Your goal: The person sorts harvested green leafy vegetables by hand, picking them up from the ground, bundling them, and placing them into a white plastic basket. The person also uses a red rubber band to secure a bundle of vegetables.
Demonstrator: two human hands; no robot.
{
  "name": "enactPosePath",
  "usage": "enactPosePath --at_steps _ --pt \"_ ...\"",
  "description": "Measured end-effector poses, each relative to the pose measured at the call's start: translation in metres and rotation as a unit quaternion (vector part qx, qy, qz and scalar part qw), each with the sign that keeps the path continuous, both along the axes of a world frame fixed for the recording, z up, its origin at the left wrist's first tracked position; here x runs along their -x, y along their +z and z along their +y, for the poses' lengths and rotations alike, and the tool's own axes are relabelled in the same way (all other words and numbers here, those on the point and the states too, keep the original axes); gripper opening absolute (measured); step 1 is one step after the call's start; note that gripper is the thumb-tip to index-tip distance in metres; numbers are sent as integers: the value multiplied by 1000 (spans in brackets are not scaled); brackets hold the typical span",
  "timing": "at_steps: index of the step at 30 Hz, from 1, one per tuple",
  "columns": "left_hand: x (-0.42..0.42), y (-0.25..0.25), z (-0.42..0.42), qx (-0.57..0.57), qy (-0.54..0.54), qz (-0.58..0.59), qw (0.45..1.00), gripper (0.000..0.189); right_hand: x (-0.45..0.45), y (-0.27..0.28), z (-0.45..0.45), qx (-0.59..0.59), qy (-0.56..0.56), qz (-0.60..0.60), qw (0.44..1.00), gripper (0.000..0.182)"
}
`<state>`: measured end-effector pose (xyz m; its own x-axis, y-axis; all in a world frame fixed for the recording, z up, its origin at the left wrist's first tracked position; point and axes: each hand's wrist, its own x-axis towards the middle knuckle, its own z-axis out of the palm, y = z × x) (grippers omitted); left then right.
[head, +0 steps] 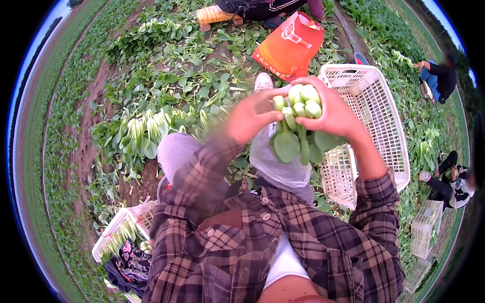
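Note:
A bunch of leafy greens (299, 99), with thick pale stalk bases facing up and leaves hanging below, is held over my lap. My right hand (335, 108) wraps around its right side. The thumb and forefinger of my left hand (252, 113) close on the stalk at its left edge; the other left fingers are partly blurred. Under the bunch, a clear plastic sheet or bag (278, 163) covers part of my leg. Cut greens (146, 127) lie in a row on the ground left of my knee.
A white plastic crate (382, 110) stands at my right, near my forearm. Ahead is an orange-red bag (290, 49) by a seated person (261, 7). Another crate (113, 227) at left rear holds greens and cloth. Other people (441, 77) crouch at far right.

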<state>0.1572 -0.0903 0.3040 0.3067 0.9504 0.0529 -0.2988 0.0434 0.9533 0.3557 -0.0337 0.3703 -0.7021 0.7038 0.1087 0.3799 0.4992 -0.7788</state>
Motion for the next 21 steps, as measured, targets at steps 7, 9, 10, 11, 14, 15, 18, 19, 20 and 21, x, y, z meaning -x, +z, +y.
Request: enactPosePath --at_steps 7,9,10,11,14,15,18,19,20,21 --pt "-31 -34 1 -10 44 -121 992 65 2 7 3 -130 19 -194 972 62" --pt "-29 -47 2 38 35 -138 989 59 2 -7 0 -123 20 -193 973 64" --pt "-26 -53 2 47 31 -123 991 56 1 -16 1 -115 25 -185 976 65" --pt "-23 -60 4 56 26 -109 992 54 -1 -25 2 -106 30 -178 978 65" --pt "-14 -85 11 20 45 -27 998 45 4 -41 -1 -62 36 -158 985 65" --pt "-12 -86 12 15 49 11 999 43 5 -44 -3 -44 36 -150 987 65" --pt "-12 -86 15 24 46 -33 998 39 9 -52 -4 -31 10 -119 992 64" --pt "-12 -88 15 21 45 -43 998 39 12 -54 -4 -12 7 -109 994 64" --pt "-10 -90 15 11 48 -44 998 38 17 -55 -5 -10 3 -110 994 63" --pt "-10 -90 13 20 47 -49 998 39 20 -56 -7 -18 -14 -124 992 63"
